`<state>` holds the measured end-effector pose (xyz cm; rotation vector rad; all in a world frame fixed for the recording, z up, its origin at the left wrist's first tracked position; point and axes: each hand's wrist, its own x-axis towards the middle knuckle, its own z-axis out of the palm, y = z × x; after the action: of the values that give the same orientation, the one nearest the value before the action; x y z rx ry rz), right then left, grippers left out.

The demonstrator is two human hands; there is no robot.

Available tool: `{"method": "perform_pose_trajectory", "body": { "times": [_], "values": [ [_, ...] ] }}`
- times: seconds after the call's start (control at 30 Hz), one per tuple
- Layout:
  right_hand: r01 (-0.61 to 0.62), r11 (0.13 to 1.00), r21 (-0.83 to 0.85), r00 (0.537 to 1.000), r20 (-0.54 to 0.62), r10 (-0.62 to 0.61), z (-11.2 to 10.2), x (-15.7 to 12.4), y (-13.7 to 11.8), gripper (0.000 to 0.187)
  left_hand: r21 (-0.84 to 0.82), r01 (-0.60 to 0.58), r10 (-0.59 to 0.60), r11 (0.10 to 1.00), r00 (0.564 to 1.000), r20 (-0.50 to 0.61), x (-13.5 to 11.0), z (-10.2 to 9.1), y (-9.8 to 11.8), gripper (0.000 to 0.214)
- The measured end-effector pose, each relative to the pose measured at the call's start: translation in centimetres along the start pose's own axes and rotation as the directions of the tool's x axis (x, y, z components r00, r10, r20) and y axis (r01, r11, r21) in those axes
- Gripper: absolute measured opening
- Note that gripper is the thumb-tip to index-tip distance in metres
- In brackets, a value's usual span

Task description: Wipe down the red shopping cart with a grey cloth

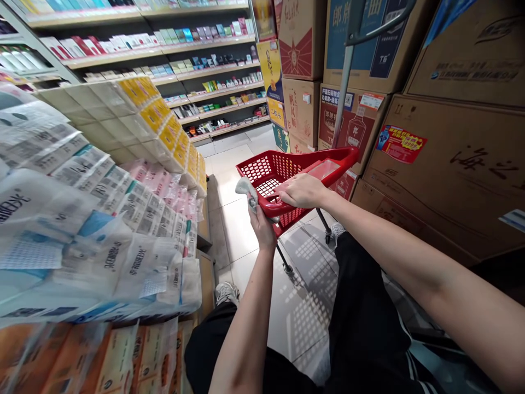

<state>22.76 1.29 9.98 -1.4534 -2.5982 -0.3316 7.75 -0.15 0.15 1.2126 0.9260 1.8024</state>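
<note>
Red cart (273, 208) stands between tissue packs (151, 262) and stacked boxes (435, 180). Left hand (262, 223) grips a grey rag (245, 187) at its rim, right hand (304, 190) is curled over the handle. Push too hard and imo those wheels (288, 268) could roll, bumping boxes.

Our left hand (263, 229): fingers bent.
Our right hand (302, 190): curled, palm down.
Our forearms (248, 312): bare, stretched forward.
</note>
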Motion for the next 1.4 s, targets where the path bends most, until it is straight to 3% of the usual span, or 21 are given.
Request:
{"method": "perform_pose_trajectory", "body": {
  "times": [0.13,0.3,0.4,0.53,0.67,0.97,1.23,1.4],
  "values": [
    [0.031,0.999,0.012,0.999,-0.013,-0.031,0.1,-0.2,0.2,0.055,0.056,-0.044,0.042,0.997,0.998,0.043,0.3,-0.6,-0.3,0.044],
    [0.034,0.999,0.027,0.999,-0.010,-0.034,0.0,0.2,-0.2,0.055,0.141,0.084,-0.112,0.986,0.974,0.198,6.0,-2.4,-0.6,0.037],
    [0.018,0.999,0.036,1.000,-0.003,-0.018,-0.1,0.5,-0.4,0.056,0.225,0.085,-0.154,0.971,0.938,0.311,7.4,-2.9,0.5,0.032],
    [-0.006,0.998,0.065,1.000,-0.001,0.007,-0.1,0.5,-0.3,0.054,0.248,-0.026,-0.083,0.969,0.903,0.422,5.1,-2.6,3.2,0.028],
    [-0.005,0.997,0.072,1.000,0.002,0.005,-0.2,0.1,-0.3,0.053,0.193,-0.027,-0.066,0.981,0.886,0.459,3.1,-2.4,5.1,0.023],
    [0.065,0.997,0.032,0.998,-0.005,-0.065,-0.8,0.1,-2.0,0.051,0.375,-0.062,-0.109,0.925,0.902,0.419,8.3,-4.4,2.9,0.027],
    [-0.001,0.997,0.083,0.997,0.073,-0.005,-0.9,0.3,-0.9,0.052,0.217,0.001,-0.097,0.976,0.895,0.434,3.2,-3.4,5.4,0.023],
    [-0.090,0.981,0.172,0.989,0.133,0.067,-1.2,1.0,-1.1,0.061,0.307,-0.081,-0.107,0.948,0.829,0.549,3.9,-3.5,6.1,0.029]
  ]
}}
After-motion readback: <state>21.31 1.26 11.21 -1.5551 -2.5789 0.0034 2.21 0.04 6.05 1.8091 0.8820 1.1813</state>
